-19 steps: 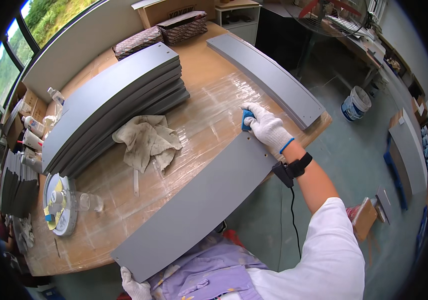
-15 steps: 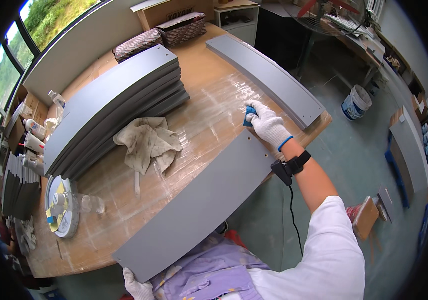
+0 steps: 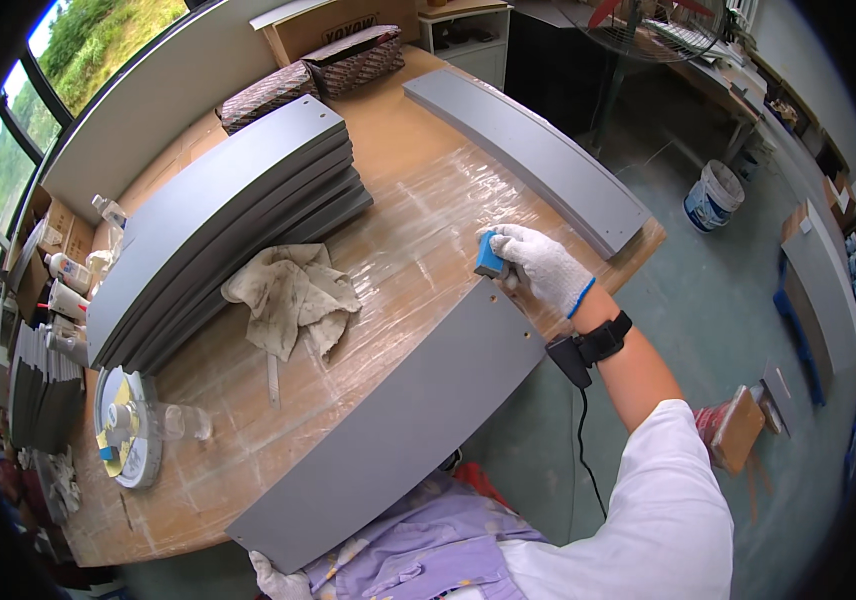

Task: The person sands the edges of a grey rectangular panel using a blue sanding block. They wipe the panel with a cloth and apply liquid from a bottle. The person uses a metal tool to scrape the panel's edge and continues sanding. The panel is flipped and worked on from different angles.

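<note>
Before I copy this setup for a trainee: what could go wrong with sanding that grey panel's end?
The grey panel overhangs the table edge, steadied only by the left hand at its near corner; pressure from the right hand with the blue sanding block could tip or slide it. The wrist cable might snag.

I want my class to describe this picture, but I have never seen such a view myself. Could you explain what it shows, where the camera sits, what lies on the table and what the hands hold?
No machine here: a person works with two gloved hands. The camera sits on their head and looks down through a fisheye lens, so straight edges bend. The right hand presses a small blue block at the far end of a long grey panel lying along the near edge of the wooden table. The left hand is at the panel's near end, mostly out of view. Also on the table: a stack of grey panels, a crumpled rag, another single panel and a round disc.
</note>
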`<state>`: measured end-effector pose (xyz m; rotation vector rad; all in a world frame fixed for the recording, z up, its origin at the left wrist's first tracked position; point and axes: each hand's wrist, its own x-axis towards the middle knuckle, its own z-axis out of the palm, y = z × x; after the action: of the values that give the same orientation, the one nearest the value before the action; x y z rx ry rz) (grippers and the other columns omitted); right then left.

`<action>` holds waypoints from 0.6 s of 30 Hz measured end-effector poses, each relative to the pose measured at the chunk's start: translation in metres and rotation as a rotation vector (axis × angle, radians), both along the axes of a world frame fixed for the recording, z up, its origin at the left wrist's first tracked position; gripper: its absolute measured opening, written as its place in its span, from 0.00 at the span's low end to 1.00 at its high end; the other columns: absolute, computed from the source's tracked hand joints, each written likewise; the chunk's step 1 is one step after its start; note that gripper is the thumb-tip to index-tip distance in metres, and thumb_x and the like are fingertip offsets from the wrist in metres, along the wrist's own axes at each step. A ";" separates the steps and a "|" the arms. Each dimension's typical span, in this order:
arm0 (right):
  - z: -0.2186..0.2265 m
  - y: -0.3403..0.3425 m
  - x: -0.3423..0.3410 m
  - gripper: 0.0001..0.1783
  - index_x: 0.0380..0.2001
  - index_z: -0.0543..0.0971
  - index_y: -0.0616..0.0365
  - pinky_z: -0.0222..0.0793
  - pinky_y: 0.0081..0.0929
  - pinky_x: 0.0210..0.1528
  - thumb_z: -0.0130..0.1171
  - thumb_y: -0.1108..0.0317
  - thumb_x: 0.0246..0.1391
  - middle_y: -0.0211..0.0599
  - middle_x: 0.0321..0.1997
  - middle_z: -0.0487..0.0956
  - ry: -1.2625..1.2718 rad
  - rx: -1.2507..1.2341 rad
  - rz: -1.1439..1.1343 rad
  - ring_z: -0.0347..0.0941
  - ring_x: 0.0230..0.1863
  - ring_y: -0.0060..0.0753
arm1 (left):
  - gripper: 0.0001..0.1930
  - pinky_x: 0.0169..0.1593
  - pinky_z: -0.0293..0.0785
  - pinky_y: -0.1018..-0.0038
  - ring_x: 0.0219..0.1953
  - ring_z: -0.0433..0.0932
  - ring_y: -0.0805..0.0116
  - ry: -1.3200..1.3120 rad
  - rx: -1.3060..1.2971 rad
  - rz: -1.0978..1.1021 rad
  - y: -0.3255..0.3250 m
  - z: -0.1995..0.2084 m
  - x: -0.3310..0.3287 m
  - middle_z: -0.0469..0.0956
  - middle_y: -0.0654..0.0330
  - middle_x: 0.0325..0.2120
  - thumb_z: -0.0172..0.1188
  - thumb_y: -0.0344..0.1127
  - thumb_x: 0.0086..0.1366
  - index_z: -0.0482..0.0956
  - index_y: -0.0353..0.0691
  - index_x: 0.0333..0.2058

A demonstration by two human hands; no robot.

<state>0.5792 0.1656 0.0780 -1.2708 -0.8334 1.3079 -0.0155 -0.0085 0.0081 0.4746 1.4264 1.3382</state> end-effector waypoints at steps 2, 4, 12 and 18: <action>0.006 0.002 -0.006 0.18 0.54 0.75 0.63 0.67 0.17 0.26 0.50 0.65 0.65 0.30 0.32 0.77 -0.064 -0.033 0.007 0.69 0.25 0.18 | 0.30 0.69 0.56 0.58 0.66 0.62 0.53 -0.044 -0.009 0.032 0.002 0.007 0.007 0.64 0.51 0.65 0.46 0.49 0.74 0.59 0.38 0.68; 0.007 0.005 -0.012 0.19 0.55 0.74 0.63 0.67 0.16 0.26 0.50 0.66 0.65 0.31 0.32 0.77 -0.147 -0.067 -0.013 0.69 0.24 0.17 | 0.30 0.69 0.56 0.58 0.65 0.63 0.54 -0.074 -0.011 0.045 0.003 0.009 0.013 0.64 0.51 0.65 0.46 0.50 0.74 0.59 0.37 0.67; 0.004 0.003 -0.006 0.19 0.56 0.74 0.61 0.69 0.17 0.30 0.51 0.65 0.66 0.31 0.32 0.77 -0.135 -0.026 0.012 0.69 0.25 0.16 | 0.31 0.69 0.57 0.59 0.64 0.64 0.55 -0.128 -0.015 0.073 0.001 0.003 0.005 0.66 0.52 0.64 0.47 0.52 0.74 0.60 0.36 0.67; 0.009 -0.015 -0.005 0.20 0.57 0.73 0.61 0.72 0.20 0.33 0.52 0.63 0.66 0.33 0.35 0.77 -0.367 0.056 -0.238 0.72 0.28 0.21 | 0.27 0.63 0.65 0.65 0.60 0.69 0.58 0.053 -0.045 0.007 0.000 0.020 0.012 0.70 0.54 0.60 0.45 0.47 0.76 0.63 0.35 0.65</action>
<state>0.5745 0.1504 0.0870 -1.5386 -0.9311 0.8691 -0.0035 -0.0083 0.0279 0.4788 1.4996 1.3045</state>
